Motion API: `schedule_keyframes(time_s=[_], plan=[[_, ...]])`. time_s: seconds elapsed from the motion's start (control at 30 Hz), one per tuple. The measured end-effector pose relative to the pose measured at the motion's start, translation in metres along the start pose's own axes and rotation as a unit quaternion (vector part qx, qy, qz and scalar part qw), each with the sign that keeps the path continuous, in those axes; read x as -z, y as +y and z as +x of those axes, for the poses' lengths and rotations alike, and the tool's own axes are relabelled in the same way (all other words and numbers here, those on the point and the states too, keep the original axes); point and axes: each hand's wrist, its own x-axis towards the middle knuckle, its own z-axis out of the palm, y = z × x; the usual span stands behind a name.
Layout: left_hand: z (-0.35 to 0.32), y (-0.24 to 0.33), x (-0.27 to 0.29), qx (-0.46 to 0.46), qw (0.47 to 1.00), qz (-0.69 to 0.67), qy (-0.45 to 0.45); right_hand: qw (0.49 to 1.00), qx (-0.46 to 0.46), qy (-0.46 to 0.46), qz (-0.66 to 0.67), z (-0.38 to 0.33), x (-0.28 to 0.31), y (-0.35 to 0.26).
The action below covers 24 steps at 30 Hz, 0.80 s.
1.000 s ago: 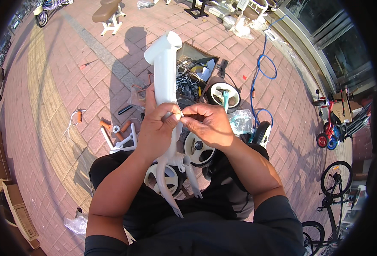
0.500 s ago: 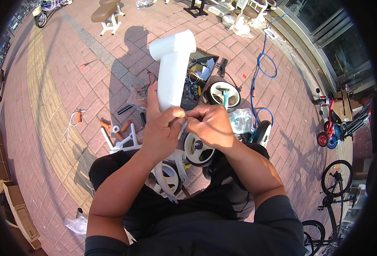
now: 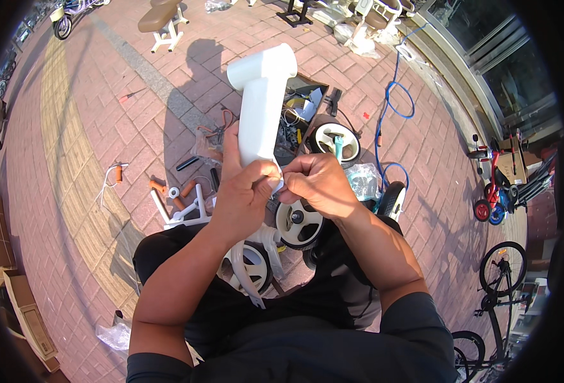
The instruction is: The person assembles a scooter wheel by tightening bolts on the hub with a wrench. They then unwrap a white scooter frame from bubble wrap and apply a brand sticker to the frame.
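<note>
Fingers: left hand (image 3: 247, 195) is wrapped tight around the lower shaft of the white plastic part (image 3: 261, 105); right hand (image 3: 317, 182) has its fingertips (image 3: 289, 180) pinched together on something small at the shaft's lower edge; we can't tell what it is.
Part position: held up in the air above the wheels (image 3: 298, 223), T-shaped head pointing away from us, well off the brick paving (image 3: 71, 127).
Weight: we judge it light; one hand carries it upright with no visible strain.
Stiffness: looks like rigid moulded plastic, no flex under the grip.
Surface: smooth and glossy, probably slick; a full wrap beats a fingertip hold.
Hold point: mid-to-lower shaft, below the wide head, as the left hand has it.
Fragility: we'd guess low, but the thin lower edge may mark or crack if levered.
Near the part: open toolbox (image 3: 301, 108) just behind it, blue cable (image 3: 393, 102) right of that, orange grips (image 3: 157, 187) left of the wheels.
</note>
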Motion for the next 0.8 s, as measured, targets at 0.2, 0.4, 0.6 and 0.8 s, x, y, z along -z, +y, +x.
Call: schedule_keyframes(time_s=[0.2,0.4,0.6,0.8], plan=[[0.000,-0.002,0.004,0.026,0.997,-0.068,-0.010,0.995,0.093,-0.020,0.004,0.006,0.000,0.015],[-0.001,-0.010,0.007,0.022,0.987,-0.160,-0.014,0.987,0.107,-0.098,0.073,0.018,0.010,0.028],[-0.006,-0.014,0.008,0.035,0.984,-0.174,0.011,0.987,0.039,-0.139,0.067,0.019,0.002,0.025],[-0.043,-0.002,0.004,0.158,0.936,-0.273,0.157,0.987,0.047,-0.029,0.150,-0.005,-0.068,0.054]])
